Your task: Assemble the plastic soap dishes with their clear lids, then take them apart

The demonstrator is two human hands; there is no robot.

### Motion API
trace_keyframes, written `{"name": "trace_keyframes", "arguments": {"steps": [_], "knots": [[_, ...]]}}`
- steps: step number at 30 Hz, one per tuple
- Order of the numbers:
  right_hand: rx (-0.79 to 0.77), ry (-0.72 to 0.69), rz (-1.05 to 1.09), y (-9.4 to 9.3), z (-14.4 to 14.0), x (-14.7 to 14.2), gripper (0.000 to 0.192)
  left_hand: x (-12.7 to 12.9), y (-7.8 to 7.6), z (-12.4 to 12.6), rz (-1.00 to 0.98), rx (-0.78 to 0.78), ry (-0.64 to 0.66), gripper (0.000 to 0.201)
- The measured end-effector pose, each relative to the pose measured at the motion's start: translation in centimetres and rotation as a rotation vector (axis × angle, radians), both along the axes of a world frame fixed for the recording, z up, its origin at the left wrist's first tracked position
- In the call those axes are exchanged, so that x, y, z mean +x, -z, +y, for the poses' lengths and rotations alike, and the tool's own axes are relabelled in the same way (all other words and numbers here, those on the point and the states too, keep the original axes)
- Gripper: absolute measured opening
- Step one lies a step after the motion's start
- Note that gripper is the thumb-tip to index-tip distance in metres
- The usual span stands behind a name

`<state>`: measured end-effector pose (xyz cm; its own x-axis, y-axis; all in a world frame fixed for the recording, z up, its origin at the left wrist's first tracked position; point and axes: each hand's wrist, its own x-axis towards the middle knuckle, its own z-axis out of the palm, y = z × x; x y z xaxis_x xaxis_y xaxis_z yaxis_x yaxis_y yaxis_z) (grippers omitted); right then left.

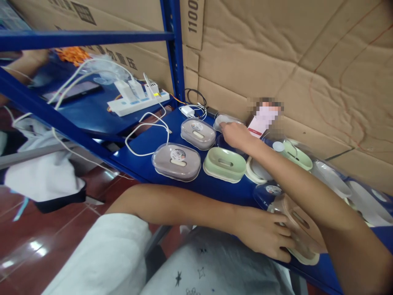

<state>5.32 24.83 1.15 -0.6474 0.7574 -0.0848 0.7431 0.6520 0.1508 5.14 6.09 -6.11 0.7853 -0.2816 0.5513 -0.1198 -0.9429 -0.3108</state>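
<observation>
Left hand (264, 235) clamps beige oval plastic soap dish (299, 229) at blue shelf's (159, 139) front edge; right hand (235, 135), fingers curled, touches clear lid (225, 120); I judge both light, slippery

- "1100" is showing in dark print, running sideways, on a hanging cardboard flap (192, 18) at the top, just right of the blue shelf post (173, 49).
- Large dark Chinese characters are running across the cardboard box (92, 16) behind the upper shelf; they are too cut off and tilted to read.
- Round stickers are sitting on the clear lids of two soap boxes (177, 161) (198, 132); their print is too small to read.
- A white and red card (256, 125) by the wall is partly blurred out, with nothing legible.
</observation>
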Motion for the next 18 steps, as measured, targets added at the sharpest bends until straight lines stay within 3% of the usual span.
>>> {"name": "trace_keyframes", "arguments": {"steps": [6, 12, 15, 18], "knots": [[0.052, 0.101, 0.025, 0.6, 1.6, -0.3, 0.04, 0.1, 0.0, 0.0, -0.004, -0.027, -0.001, 0.04], [0.12, 0.14, 0.108, -1.3, 1.7, -0.5, 0.046, 0.1, 0.2, -0.1, -0.003, -0.021, -0.008, 0.04], [0.118, -0.052, 0.239, -1.5, -0.7, -1.6, 0.049, 0.1, 0.3, -0.1, -0.018, -0.032, -0.006, 0.037], [0.009, -0.269, 0.305, -0.6, -3.1, -3.3, 0.056, 0.2, 0.3, -0.1, -0.014, -0.016, -0.002, 0.038]]}}
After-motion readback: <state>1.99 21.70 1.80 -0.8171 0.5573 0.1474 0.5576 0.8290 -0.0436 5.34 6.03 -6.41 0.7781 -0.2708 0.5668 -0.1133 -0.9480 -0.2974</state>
